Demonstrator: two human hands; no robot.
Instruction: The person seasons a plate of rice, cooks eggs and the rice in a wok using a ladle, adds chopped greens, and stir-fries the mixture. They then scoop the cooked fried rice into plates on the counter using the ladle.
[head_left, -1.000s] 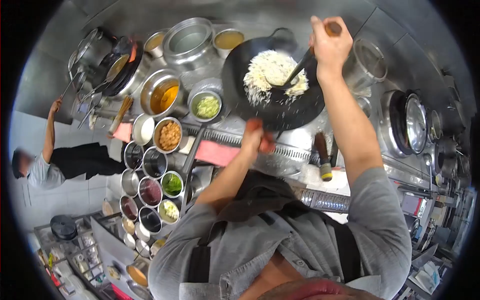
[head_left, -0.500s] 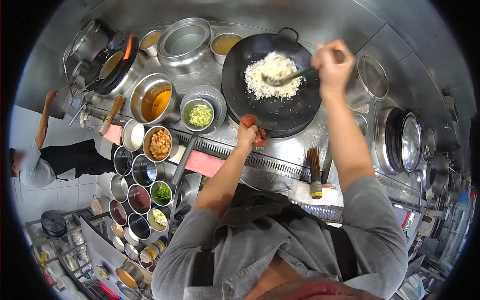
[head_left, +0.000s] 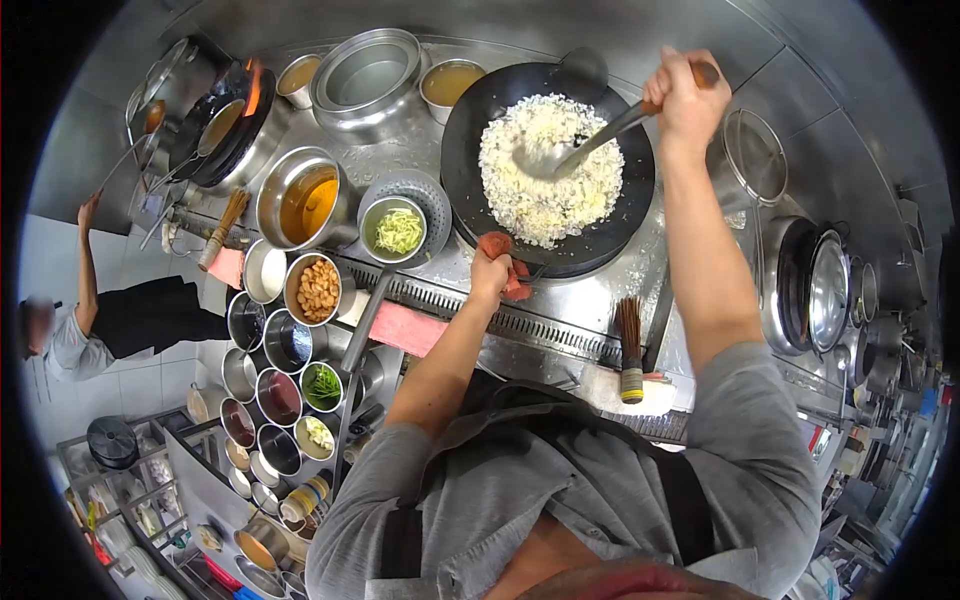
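My left hand [head_left: 490,274] is closed around a folded red cloth [head_left: 517,284] at the near rim of a black wok [head_left: 590,245]. My right hand [head_left: 690,100] grips the wooden handle of a metal ladle [head_left: 600,138] from above. The bowl of the ladle rests on white rice [head_left: 548,218] mixed with pale yellow bits, spread over the middle of the wok. Just left of the wok, a small pot of shredded green vegetable [head_left: 399,231] sits on a perforated metal strainer [head_left: 436,203].
A pot of orange liquid [head_left: 312,205], a large steel pot [head_left: 367,75] and several ingredient tins [head_left: 319,290] stand at the left. A bamboo brush [head_left: 630,350] lies near the counter's front edge. A co-worker [head_left: 75,335] stands at far left by another wok. A strainer [head_left: 755,157] is at right.
The rice has spread wider in the wok. My right hand has moved up and slightly right with the ladle. My left hand stays at the rim with the cloth.
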